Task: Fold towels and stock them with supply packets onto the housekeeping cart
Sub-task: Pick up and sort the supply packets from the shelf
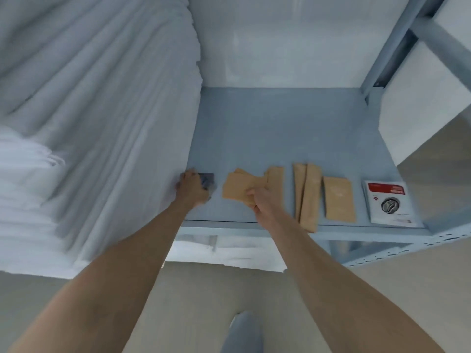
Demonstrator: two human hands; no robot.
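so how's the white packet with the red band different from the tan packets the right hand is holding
The white packet is white with a red band and a round dark print; the tan packets are plain. The white packet lies alone at the shelf's right end, untouched; the tan packets are several, fanned out and pinched by the right hand. Both are flat and sit near the shelf's front edge.

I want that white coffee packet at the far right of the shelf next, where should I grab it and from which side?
Pinch the white coffee packet by its near short edge, from the open front: it lies flat at the shelf lip, a post close on its right.
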